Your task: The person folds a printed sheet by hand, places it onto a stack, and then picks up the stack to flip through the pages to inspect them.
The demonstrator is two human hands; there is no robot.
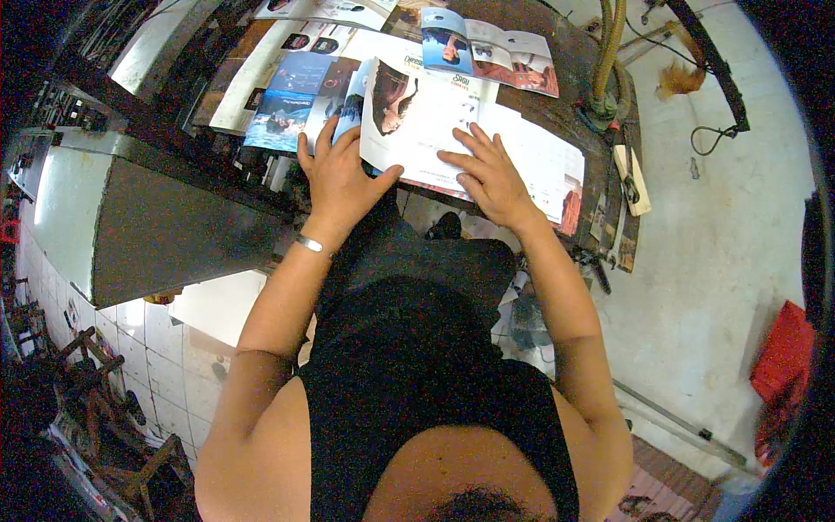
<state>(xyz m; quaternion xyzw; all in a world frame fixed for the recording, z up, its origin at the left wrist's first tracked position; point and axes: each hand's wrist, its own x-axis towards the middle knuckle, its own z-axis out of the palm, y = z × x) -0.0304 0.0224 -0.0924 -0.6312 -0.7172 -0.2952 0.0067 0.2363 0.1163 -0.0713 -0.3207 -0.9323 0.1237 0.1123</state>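
Head cam: left hand (341, 178) lies flat, fingers spread, on the blue leaflets (291, 109), thumb touching the edge of the white printed sheet (435, 122). Right hand (491, 178) presses open-palmed on that sheet (neither hand grips anything). Sheet sits mid tabletop (570, 100) w/ more leaflets beside & beyond; yellow hose (609, 52) at far right.

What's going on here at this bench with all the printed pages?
A person in a black top leans over a workbench, both hands flat on printed sheets. The left hand rests at the edge of a large white sheet, partly on blue-printed pages; the right hand presses down on that white sheet. More printed sheets lie spread beyond.
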